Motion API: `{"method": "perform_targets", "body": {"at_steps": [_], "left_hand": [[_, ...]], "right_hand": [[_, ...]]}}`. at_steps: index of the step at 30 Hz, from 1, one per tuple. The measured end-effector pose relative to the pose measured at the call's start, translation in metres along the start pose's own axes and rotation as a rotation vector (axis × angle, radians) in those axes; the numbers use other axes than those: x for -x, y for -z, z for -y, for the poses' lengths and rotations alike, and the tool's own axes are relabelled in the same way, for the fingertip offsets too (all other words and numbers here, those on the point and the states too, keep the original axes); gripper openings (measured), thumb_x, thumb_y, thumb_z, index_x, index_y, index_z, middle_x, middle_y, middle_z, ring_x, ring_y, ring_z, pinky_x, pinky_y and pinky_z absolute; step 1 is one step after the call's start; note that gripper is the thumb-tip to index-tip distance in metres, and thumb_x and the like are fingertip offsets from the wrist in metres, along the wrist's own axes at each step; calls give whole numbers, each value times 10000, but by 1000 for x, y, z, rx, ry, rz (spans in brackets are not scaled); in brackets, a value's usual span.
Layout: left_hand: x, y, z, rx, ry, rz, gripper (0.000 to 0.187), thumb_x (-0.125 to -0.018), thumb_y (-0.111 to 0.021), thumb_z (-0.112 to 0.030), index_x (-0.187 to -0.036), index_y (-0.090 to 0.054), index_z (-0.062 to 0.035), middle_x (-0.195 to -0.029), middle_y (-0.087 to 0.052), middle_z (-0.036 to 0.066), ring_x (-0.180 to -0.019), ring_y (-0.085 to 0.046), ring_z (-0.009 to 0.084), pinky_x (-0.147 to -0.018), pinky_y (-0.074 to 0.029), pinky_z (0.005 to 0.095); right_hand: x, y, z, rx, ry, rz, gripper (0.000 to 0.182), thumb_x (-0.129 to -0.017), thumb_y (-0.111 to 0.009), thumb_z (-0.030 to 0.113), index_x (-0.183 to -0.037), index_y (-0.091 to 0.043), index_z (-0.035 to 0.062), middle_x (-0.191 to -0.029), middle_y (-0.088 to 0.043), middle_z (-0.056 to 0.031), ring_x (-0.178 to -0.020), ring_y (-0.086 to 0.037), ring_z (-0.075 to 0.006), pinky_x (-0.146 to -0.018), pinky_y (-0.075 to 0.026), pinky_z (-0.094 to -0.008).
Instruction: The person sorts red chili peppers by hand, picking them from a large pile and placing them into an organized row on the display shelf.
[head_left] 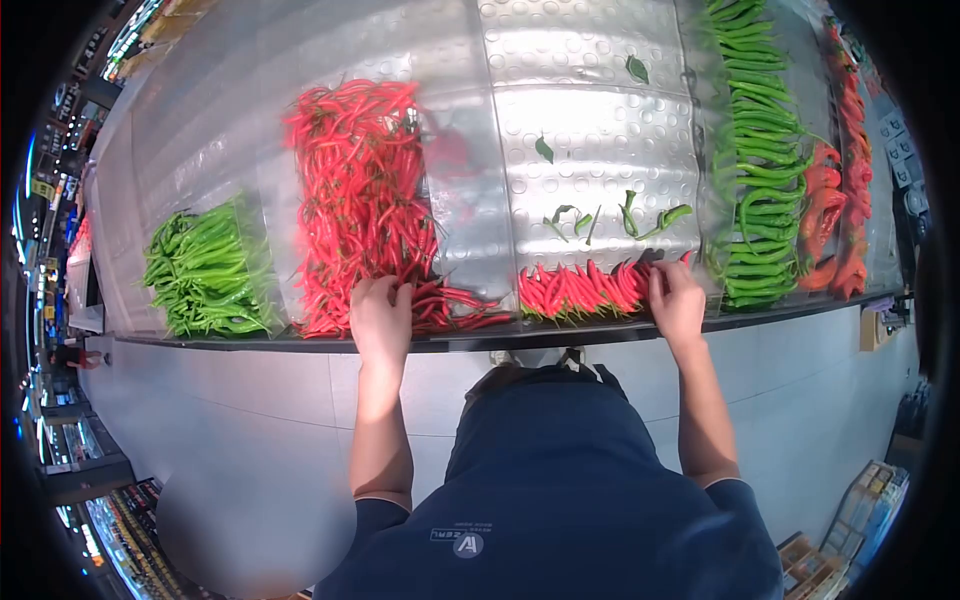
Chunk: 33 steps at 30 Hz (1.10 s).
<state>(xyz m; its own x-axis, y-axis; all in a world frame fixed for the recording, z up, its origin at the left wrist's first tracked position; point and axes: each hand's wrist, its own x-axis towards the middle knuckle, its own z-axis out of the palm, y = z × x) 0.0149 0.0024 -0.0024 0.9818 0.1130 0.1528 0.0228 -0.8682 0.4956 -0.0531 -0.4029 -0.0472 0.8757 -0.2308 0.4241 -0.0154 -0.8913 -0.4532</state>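
My left hand (pixel 379 312) reaches into the lower part of a large heap of red chilies (pixel 365 190), its fingers curled down among them; whether they grip one is hidden. Near the counter's front edge lies a neat row of red chilies (pixel 580 290), side by side with stems toward me. At the right end of that row is my right hand (pixel 677 298), thumb and fingers closed around a red chili whose tip shows beside the fingers. Some loose red chilies (pixel 455 305) lie between the heap and the row.
Green peppers (pixel 205 270) are piled at the left. On the right stand a long row of green peppers (pixel 765 180) and a column of larger red peppers (pixel 853 190). Several loose green pieces (pixel 672 217) and leaves (pixel 637 69) lie on the dimpled metal surface (pixel 590 110).
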Motion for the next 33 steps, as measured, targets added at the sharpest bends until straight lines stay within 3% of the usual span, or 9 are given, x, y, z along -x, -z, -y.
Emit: {"method": "perform_targets", "body": {"at_steps": [3,10,13,17,20,24,25,31,33], "left_hand": [[-14,-18,9,-271,-73,-22,191,-803,-691,-182,-833,-717,4,-911,-634,200,-918,-595,383,-806,-485,471],[-24,0,18,-76,-145,-163,149,-755,-695,-137,-806,-707,2,-867,-645,181,-875,-590,369,-801,-471,473],[-26,27,18,320,-109,-75,114,-800,-721,-67,-833,-662,25,-847,-640,137,-812,-607,289,-759,-490,380],[-22,55,3,211,-252,-102,93,-843,-715,-46,-872,-654,19,-817,-642,89,-733,-587,179,-663,-473,309],[-10,51,-10,757,-86,224,83,-894,-702,-54,-854,-642,-13,-728,-590,-33,-627,-487,15,-572,-378,190],[25,2,-51,874,-308,570,43,-865,-703,15,-889,-667,13,-727,-597,-29,-669,-525,35,-582,-406,197],[24,5,-64,809,-175,818,56,-887,-673,22,-939,-692,28,-782,-657,7,-696,-567,52,-624,-453,207],[32,-30,-50,955,-139,941,206,-866,-722,-66,-1038,-704,47,-873,-733,88,-789,-673,112,-730,-530,250],[32,-29,-44,854,-116,736,223,-859,-727,-59,-1059,-705,38,-867,-730,95,-767,-666,114,-719,-527,254]], "right_hand": [[3,-1,-5,-69,-85,-5,86,-888,-651,71,-944,-676,11,-853,-681,-172,-703,-669,-340,-654,-537,-401],[0,6,6,-87,-139,-102,93,-900,-643,64,-944,-688,-5,-827,-680,-162,-670,-651,-299,-639,-516,-365],[0,12,28,-172,-177,-188,81,-895,-651,46,-930,-697,-11,-767,-659,-119,-601,-595,-186,-603,-487,-305],[4,12,87,-259,-103,-192,65,-890,-651,29,-918,-699,-5,-773,-666,-118,-616,-617,-191,-600,-497,-303],[20,7,143,-531,-32,30,104,-897,-662,53,-970,-713,-1,-826,-698,-133,-715,-682,-232,-665,-545,-320],[33,-3,183,-837,34,367,437,-845,-741,56,-1261,-617,6,-971,-700,-136,-754,-683,-179,-643,-545,-303],[33,-3,187,-820,-3,429,461,-840,-739,45,-1275,-593,3,-943,-700,-128,-744,-681,-184,-646,-545,-306],[38,-7,164,-780,25,383,255,-854,-715,37,-1084,-616,-11,-797,-688,-90,-659,-656,-153,-618,-537,-300],[25,-5,153,-772,-349,388,170,-878,-701,76,-985,-606,-16,-747,-686,-80,-616,-654,-123,-543,-513,-281]]}}
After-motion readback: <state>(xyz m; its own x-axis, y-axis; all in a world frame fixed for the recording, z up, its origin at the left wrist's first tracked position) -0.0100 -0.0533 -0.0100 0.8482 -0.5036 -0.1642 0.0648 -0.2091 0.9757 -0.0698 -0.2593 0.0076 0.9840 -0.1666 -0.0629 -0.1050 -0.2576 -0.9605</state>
